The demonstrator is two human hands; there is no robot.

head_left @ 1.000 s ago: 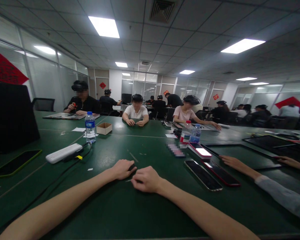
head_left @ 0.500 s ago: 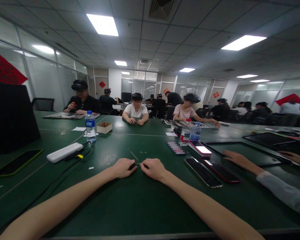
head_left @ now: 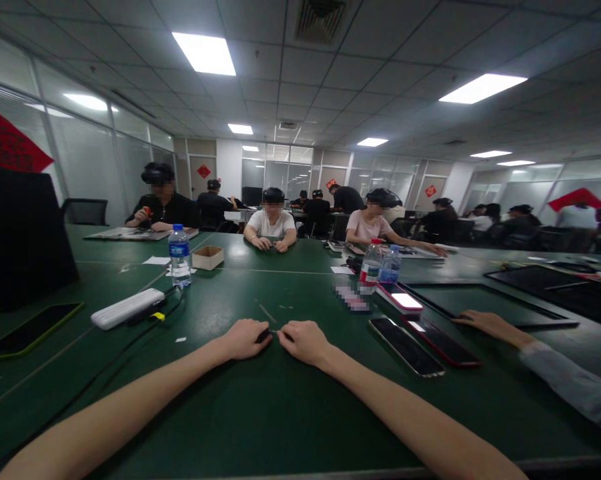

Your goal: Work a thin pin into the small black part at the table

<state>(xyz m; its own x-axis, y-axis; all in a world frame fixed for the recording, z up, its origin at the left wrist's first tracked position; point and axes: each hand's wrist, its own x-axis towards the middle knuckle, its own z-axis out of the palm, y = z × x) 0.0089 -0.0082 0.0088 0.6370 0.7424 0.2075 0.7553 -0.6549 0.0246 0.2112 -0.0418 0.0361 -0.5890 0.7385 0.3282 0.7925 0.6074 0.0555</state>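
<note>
My left hand (head_left: 244, 339) rests on the green table in front of me, its fingers closed around a small black object (head_left: 263, 335) that shows only in part. Just to the right, my right hand (head_left: 304, 341) is curled with thumb and forefinger pinched together. Its fingertips are close to the black object's end, where a thin pale bit shows between the hands. Whether the right fingers hold that bit is too small to tell. Both forearms lie along the tabletop.
Phones, including a black one (head_left: 406, 347), lie right of my hands. Beyond them a co-worker's hand (head_left: 495, 327) touches a dark frame (head_left: 505, 303). At left are a white power strip (head_left: 129, 308), a water bottle (head_left: 179, 257) and a small box (head_left: 207, 258). People sit across the table (head_left: 290, 420).
My hands keep nearly the same pose, with the right fingertips slightly nearer the left. The co-worker's hand at right has shifted a little right, and a second hand there has left the view.
</note>
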